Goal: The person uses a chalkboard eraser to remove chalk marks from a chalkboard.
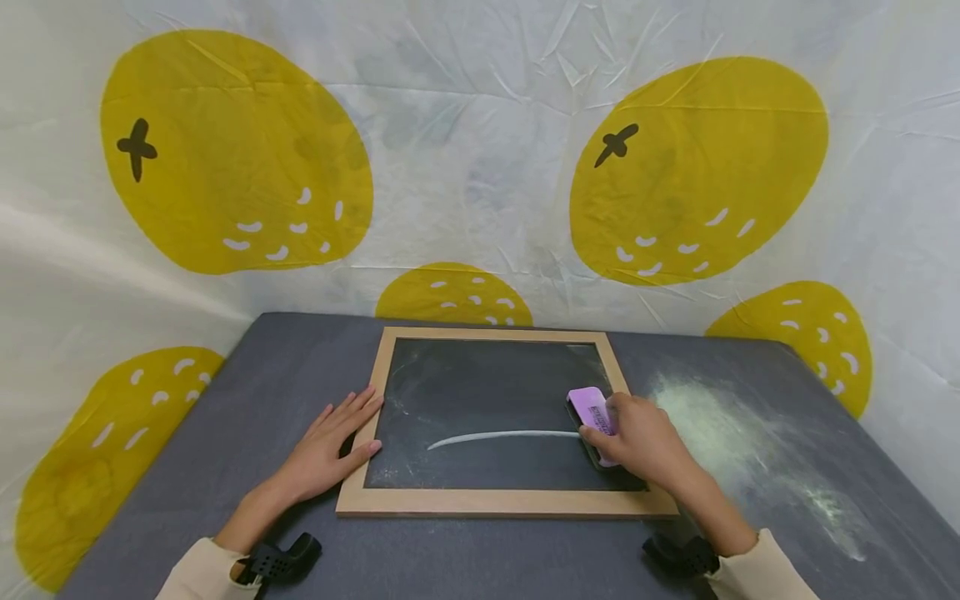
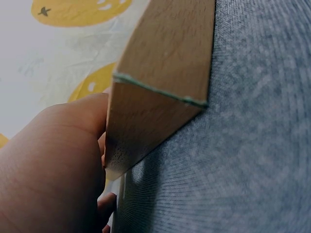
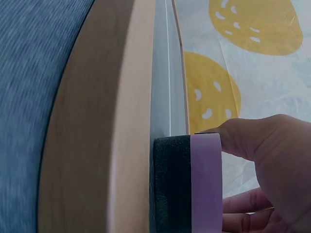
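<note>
A wood-framed chalkboard (image 1: 495,383) lies on the dark cloth-covered table, with a curved white chalk line (image 1: 502,434) across its lower half. My right hand (image 1: 652,437) grips a chalkboard eraser (image 1: 592,408), purple on top with a dark felt underside, at the board's right side. The line's right end meets the eraser. In the right wrist view the eraser (image 3: 189,184) stands felt-side against the board, just inside the wooden frame (image 3: 131,145). My left hand (image 1: 326,446) rests with fingers spread on the frame's left edge. The left wrist view shows the frame's corner (image 2: 150,102) beside that hand.
Pale chalk dust (image 1: 712,425) is smeared on the dark tabletop (image 1: 487,558) right of the board. A white sheet with yellow fruit prints (image 1: 465,167) hangs behind and along the sides. Each wrist wears a black camera strap (image 1: 281,558).
</note>
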A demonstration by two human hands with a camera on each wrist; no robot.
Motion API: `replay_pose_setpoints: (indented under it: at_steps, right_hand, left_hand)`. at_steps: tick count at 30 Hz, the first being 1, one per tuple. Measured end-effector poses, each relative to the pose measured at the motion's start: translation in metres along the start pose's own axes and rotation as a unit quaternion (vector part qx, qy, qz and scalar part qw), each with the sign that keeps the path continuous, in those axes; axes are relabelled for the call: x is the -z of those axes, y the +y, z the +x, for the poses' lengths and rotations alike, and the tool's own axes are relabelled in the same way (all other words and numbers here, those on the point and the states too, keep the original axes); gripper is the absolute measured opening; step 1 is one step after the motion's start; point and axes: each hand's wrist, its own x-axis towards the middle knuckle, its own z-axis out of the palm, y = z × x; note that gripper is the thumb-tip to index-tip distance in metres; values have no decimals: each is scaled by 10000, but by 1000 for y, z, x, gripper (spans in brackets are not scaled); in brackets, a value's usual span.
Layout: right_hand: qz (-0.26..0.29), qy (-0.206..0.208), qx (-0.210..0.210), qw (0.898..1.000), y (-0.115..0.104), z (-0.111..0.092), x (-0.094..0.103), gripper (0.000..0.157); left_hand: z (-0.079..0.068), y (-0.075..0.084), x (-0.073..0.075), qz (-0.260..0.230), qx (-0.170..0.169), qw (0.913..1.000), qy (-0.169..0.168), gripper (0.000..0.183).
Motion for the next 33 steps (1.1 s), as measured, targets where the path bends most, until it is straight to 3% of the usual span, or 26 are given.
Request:
replay_pose_setpoints:
  at_steps: [14,21,33]
  right_hand:
    - [251,69,343,9991,-27,12,-15,48]
    - [417,58,600,9973,-56,21,-27,46]
    - [507,-374,1180,9910,-109,39,-46,44]
  left_hand:
    - [0,0,0,-29,-11,10000,-24,65]
    - [0,1,0,-27,27,10000,-38,65]
    - [0,-1,-2,3,0,10000,-20,65]
